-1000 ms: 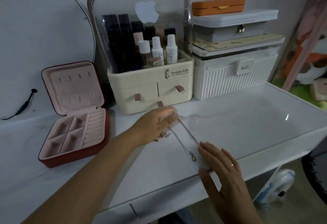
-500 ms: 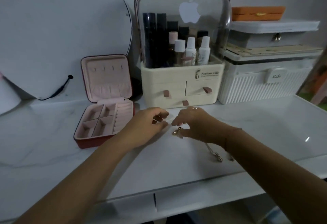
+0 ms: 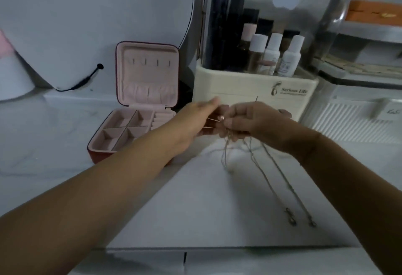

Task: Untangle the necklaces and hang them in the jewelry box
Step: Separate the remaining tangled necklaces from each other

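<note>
The necklaces (image 3: 272,179) are gripped in the curled fingers of the right hand (image 3: 256,122) at frame centre. Some strands are pinched by the left hand (image 3: 195,120), just beside it. From the hands the chains are trailed toward the lower right, their ends laid on the table (image 3: 185,209). The box (image 3: 139,109) is seen open at centre left.
</note>
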### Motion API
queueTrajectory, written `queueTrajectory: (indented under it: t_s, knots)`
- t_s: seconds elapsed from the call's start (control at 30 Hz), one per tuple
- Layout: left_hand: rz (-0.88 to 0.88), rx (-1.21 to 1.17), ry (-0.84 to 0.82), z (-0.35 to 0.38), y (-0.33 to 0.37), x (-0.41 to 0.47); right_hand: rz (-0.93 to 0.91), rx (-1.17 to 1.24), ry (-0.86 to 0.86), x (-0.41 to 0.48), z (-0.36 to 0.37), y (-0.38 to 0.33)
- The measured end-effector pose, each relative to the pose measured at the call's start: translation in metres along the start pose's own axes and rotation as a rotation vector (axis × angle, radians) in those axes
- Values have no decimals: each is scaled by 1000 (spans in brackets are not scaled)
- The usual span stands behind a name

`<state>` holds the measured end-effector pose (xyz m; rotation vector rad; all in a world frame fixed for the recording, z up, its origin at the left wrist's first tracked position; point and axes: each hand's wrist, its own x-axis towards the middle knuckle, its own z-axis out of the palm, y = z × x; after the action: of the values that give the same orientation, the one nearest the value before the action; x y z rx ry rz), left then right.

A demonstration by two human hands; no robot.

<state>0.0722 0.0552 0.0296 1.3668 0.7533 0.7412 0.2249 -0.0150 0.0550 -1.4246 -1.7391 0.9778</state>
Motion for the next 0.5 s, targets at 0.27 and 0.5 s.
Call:
queueTrajectory:
  t_s: [0.27, 0.5]
  knots:
    - [-143, -93, -175, -5, -11, -7, -83, 220, 0, 28, -7, 16]
    - [-100, -23, -158, -2, -14, -19, -101, 375, 81, 23, 4, 28]
